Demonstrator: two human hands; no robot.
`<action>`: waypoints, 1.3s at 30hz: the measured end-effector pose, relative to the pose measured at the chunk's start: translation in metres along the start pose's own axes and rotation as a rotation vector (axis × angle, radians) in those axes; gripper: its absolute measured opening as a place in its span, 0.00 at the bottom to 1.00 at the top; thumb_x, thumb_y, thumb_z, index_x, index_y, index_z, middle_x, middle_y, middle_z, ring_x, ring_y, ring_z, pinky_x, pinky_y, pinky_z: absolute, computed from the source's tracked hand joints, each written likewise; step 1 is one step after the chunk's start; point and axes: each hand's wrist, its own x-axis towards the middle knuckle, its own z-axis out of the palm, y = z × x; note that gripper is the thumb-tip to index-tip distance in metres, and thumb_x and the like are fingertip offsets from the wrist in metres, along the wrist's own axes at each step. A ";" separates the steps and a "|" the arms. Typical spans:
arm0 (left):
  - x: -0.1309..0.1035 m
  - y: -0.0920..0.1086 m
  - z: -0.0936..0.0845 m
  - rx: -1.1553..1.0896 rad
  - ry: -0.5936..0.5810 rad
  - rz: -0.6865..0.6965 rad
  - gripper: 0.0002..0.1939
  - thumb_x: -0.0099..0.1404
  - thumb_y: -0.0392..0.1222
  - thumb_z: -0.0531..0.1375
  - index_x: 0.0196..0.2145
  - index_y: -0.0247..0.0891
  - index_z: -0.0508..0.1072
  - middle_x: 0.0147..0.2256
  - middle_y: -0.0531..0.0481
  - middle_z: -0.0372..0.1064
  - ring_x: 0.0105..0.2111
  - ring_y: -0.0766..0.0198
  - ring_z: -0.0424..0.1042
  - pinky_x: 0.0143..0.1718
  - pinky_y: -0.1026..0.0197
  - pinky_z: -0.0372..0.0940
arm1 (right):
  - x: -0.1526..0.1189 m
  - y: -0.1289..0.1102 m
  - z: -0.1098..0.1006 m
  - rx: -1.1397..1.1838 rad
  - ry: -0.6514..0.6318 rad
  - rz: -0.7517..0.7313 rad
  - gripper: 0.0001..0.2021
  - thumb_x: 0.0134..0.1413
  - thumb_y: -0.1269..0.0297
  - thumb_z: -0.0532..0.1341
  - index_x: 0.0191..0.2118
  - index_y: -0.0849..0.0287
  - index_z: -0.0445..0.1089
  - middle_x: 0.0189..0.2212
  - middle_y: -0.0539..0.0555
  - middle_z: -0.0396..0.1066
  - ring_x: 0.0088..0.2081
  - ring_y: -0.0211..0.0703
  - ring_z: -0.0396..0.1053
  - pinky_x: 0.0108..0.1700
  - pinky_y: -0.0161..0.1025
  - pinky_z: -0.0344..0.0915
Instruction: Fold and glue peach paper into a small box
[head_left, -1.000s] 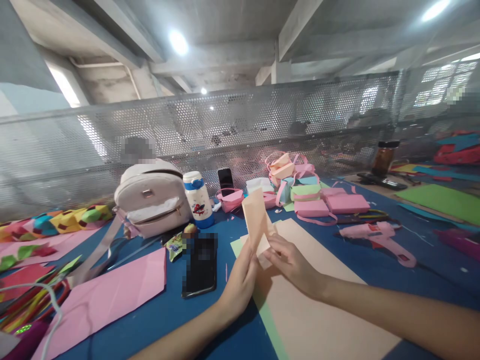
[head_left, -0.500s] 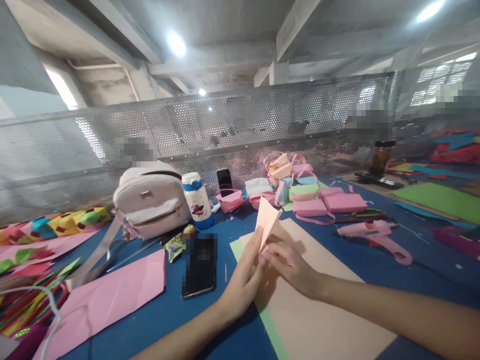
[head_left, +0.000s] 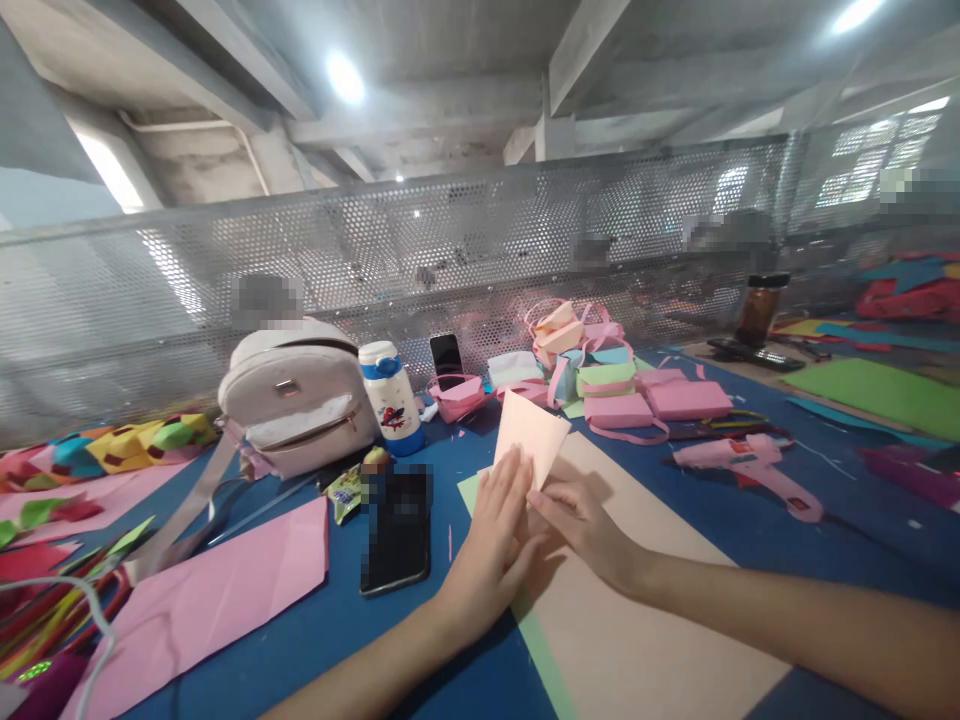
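Note:
A small folded piece of peach paper (head_left: 534, 437) stands tilted up between my hands, its broad face showing. My left hand (head_left: 491, 545) lies with its fingers over the lower left of that face, holding it. Thumb and fingertips of my right hand (head_left: 589, 530) pinch the paper's lower right edge. Beneath both hands lies a large peach sheet (head_left: 645, 640), with a light green sheet (head_left: 546, 660) showing along its left edge.
Left are a dark phone (head_left: 397, 535), a pink paper sheet (head_left: 225, 590), a backpack (head_left: 300, 400) and a bottle (head_left: 391, 400). Small paper bags (head_left: 619, 412) stand beyond my hands. A pink glue gun (head_left: 750, 462) lies right. A perforated metal screen (head_left: 465, 240) closes the back.
The folded paper has turned so its broad face shows. My left fingers have moved from its side edge onto that face. My right hand keeps its pinch near the bottom. The view shifted slightly.

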 end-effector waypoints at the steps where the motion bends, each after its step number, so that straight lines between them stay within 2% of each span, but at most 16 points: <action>1: 0.000 -0.001 -0.001 -0.001 0.006 0.005 0.44 0.72 0.35 0.54 0.71 0.58 0.30 0.74 0.47 0.31 0.73 0.49 0.33 0.70 0.37 0.33 | 0.000 0.000 0.000 0.023 -0.004 0.011 0.22 0.65 0.46 0.58 0.29 0.59 0.69 0.31 0.52 0.70 0.35 0.44 0.68 0.38 0.39 0.65; 7: -0.003 -0.008 0.002 -0.090 0.105 0.005 0.42 0.70 0.36 0.58 0.71 0.60 0.39 0.74 0.50 0.33 0.73 0.48 0.35 0.70 0.40 0.38 | -0.001 0.003 -0.003 0.108 0.025 0.094 0.20 0.64 0.46 0.59 0.35 0.59 0.76 0.32 0.53 0.75 0.38 0.48 0.73 0.44 0.42 0.68; 11: -0.002 -0.011 0.009 -0.359 0.266 -0.215 0.49 0.67 0.41 0.63 0.72 0.57 0.34 0.74 0.51 0.24 0.73 0.47 0.31 0.71 0.42 0.36 | -0.001 0.007 -0.005 0.104 0.053 0.136 0.21 0.63 0.45 0.59 0.41 0.59 0.78 0.38 0.56 0.78 0.44 0.53 0.75 0.49 0.46 0.68; 14: 0.004 -0.010 0.012 -0.705 0.326 -0.379 0.59 0.61 0.48 0.68 0.72 0.51 0.28 0.74 0.45 0.22 0.72 0.44 0.34 0.70 0.42 0.43 | -0.001 0.011 -0.007 0.078 0.079 0.138 0.23 0.61 0.43 0.60 0.42 0.59 0.79 0.38 0.57 0.79 0.46 0.57 0.74 0.52 0.49 0.69; 17: 0.009 -0.006 0.012 -1.053 0.305 -0.484 0.68 0.54 0.49 0.73 0.72 0.47 0.26 0.73 0.34 0.35 0.70 0.40 0.47 0.67 0.41 0.51 | 0.001 0.014 -0.009 0.050 0.096 0.133 0.23 0.60 0.43 0.61 0.41 0.59 0.80 0.34 0.57 0.80 0.44 0.57 0.76 0.51 0.50 0.70; 19: 0.011 -0.002 0.010 -1.214 0.277 -0.551 0.67 0.54 0.45 0.74 0.72 0.49 0.28 0.71 0.34 0.44 0.67 0.39 0.56 0.65 0.38 0.55 | 0.002 0.014 -0.009 0.060 0.069 0.106 0.23 0.61 0.43 0.61 0.41 0.59 0.81 0.35 0.57 0.80 0.43 0.57 0.76 0.51 0.50 0.70; 21: 0.011 0.002 0.008 -1.292 0.277 -0.617 0.64 0.56 0.43 0.73 0.72 0.51 0.29 0.71 0.36 0.47 0.64 0.40 0.61 0.64 0.38 0.57 | 0.003 0.011 -0.009 0.087 0.026 0.080 0.23 0.62 0.44 0.60 0.42 0.59 0.81 0.37 0.58 0.80 0.43 0.56 0.77 0.51 0.50 0.70; 23: 0.011 0.004 0.007 -1.310 0.304 -0.653 0.66 0.56 0.45 0.73 0.72 0.48 0.27 0.70 0.35 0.48 0.64 0.41 0.63 0.64 0.41 0.58 | 0.004 0.009 -0.008 0.120 -0.005 0.077 0.22 0.63 0.45 0.60 0.42 0.60 0.81 0.38 0.59 0.81 0.43 0.55 0.77 0.51 0.49 0.71; 26: 0.010 0.001 0.008 -1.280 0.313 -0.649 0.68 0.54 0.48 0.74 0.72 0.41 0.26 0.69 0.32 0.49 0.64 0.42 0.62 0.65 0.44 0.58 | 0.005 0.007 -0.008 0.163 -0.016 0.101 0.22 0.61 0.45 0.62 0.41 0.61 0.81 0.37 0.59 0.81 0.41 0.55 0.78 0.49 0.49 0.71; 28: 0.010 -0.004 0.010 -1.205 0.304 -0.626 0.67 0.55 0.51 0.73 0.72 0.44 0.28 0.70 0.33 0.48 0.65 0.41 0.61 0.64 0.42 0.58 | 0.006 0.008 -0.008 0.169 -0.018 0.107 0.22 0.61 0.45 0.62 0.41 0.61 0.81 0.37 0.59 0.81 0.41 0.55 0.78 0.48 0.48 0.71; 30: 0.009 -0.010 0.010 -1.023 0.332 -0.566 0.63 0.55 0.53 0.72 0.72 0.48 0.33 0.71 0.35 0.45 0.68 0.40 0.54 0.65 0.40 0.55 | 0.006 0.010 -0.009 0.148 -0.013 0.112 0.22 0.61 0.45 0.61 0.40 0.61 0.81 0.37 0.59 0.81 0.41 0.55 0.77 0.47 0.48 0.71; 32: 0.007 -0.015 0.008 -0.712 0.399 -0.456 0.56 0.57 0.54 0.71 0.72 0.50 0.42 0.72 0.40 0.41 0.71 0.41 0.42 0.68 0.39 0.49 | 0.006 0.012 -0.009 0.114 0.015 0.132 0.23 0.61 0.44 0.61 0.41 0.61 0.81 0.38 0.59 0.80 0.43 0.55 0.77 0.49 0.49 0.69; 34: 0.005 -0.016 0.004 -0.372 0.445 -0.330 0.45 0.61 0.51 0.68 0.69 0.53 0.52 0.73 0.45 0.39 0.72 0.43 0.35 0.69 0.38 0.43 | 0.006 0.011 -0.008 0.080 0.053 0.146 0.24 0.60 0.43 0.61 0.40 0.61 0.81 0.39 0.59 0.80 0.45 0.57 0.76 0.51 0.49 0.68; 36: 0.003 -0.014 -0.001 -0.147 0.430 -0.214 0.31 0.66 0.45 0.64 0.65 0.54 0.62 0.72 0.48 0.40 0.72 0.45 0.38 0.69 0.38 0.43 | 0.006 0.009 -0.007 0.063 0.060 0.144 0.25 0.60 0.42 0.61 0.39 0.61 0.81 0.41 0.60 0.79 0.46 0.57 0.75 0.50 0.48 0.67; 39: 0.002 -0.010 -0.006 -0.037 0.323 -0.115 0.20 0.71 0.40 0.58 0.59 0.53 0.71 0.72 0.49 0.44 0.71 0.47 0.46 0.68 0.40 0.50 | 0.006 0.006 -0.006 0.038 0.023 0.107 0.24 0.62 0.43 0.59 0.37 0.61 0.80 0.42 0.59 0.78 0.45 0.55 0.74 0.48 0.46 0.67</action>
